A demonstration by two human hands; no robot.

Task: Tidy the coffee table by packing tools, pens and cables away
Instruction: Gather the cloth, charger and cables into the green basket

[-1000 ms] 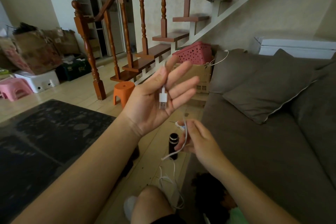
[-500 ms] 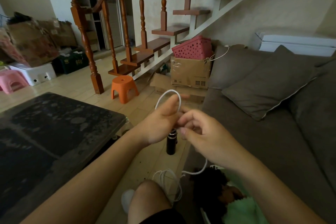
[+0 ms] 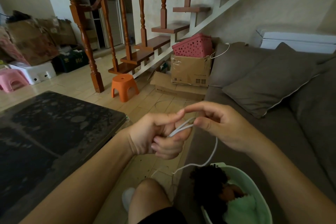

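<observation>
Right now both hands meet in front of the person's lap, above the gap between the coffee table (image 3: 60, 129) and the sofa (image 3: 272, 132). The left hand (image 3: 160, 136) is curled, its fingers folded over a couple of turns of thin white cable (image 3: 181, 127), with the forefinger stretched across the top. The right hand (image 3: 221, 129) pinches the same cable between thumb and fingers just beside the left fingertips. From there the loose length drops in a slack curve past the rim of a pale green tub (image 3: 254, 178) on the sofa and trails toward the floor by the knee

Judging by how it hangs, the cable is light, limp and a little springy, so loops will likely open again unless they are held tight. It looks smooth and could slip through a loose pinch. The best hold is probably across the bundled turns in the left hand, while the right feeds the free length in. Whether a plug sits inside the left fist I cannot tell
</observation>
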